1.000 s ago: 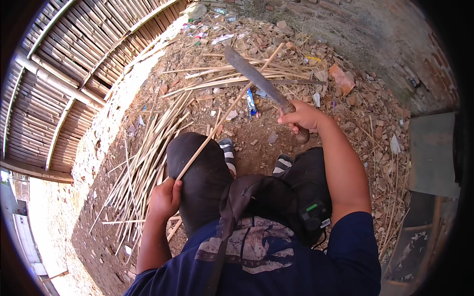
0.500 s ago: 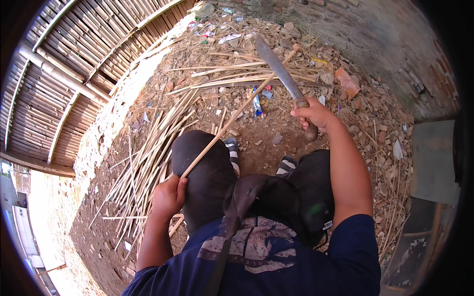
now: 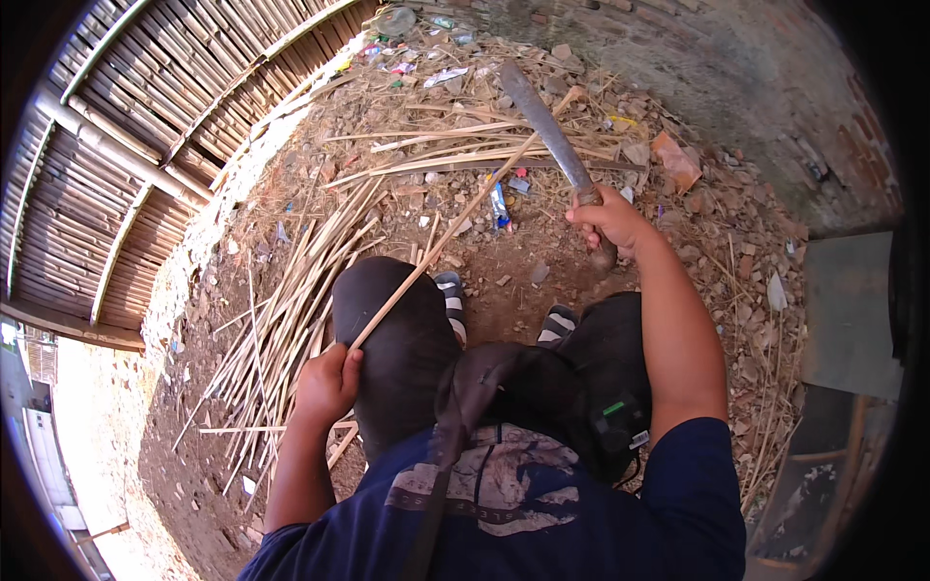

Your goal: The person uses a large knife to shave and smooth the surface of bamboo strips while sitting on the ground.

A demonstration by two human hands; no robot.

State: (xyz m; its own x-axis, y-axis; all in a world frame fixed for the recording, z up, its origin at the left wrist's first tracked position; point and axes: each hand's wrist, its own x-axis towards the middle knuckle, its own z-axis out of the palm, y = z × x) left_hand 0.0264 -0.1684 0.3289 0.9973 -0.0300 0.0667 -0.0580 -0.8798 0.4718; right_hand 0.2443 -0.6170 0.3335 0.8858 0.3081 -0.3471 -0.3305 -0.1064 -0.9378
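My left hand (image 3: 327,383) is closed round the near end of a long bamboo strip (image 3: 426,259). The strip slants over my left knee, away and to the right, and its far end passes behind a machete's blade. In my right hand (image 3: 610,221) is the machete (image 3: 550,126), gripped by its brown wooden handle. Its broad, dull grey blade points away and a little left, crossing in front of the strip's far part; whether the two touch I cannot tell.
A heap of split bamboo strips (image 3: 281,334) lies left of my knees, and more strips (image 3: 455,147) lie ahead. Litter and rubble cover the dirt, including a broken brick (image 3: 676,163). A bamboo-slat panel (image 3: 107,165) stands at the left, a brick wall (image 3: 736,87) at the far right.
Almost nothing differs. The whole view has shifted slightly, and both hands keep their holds on the strip and the machete.
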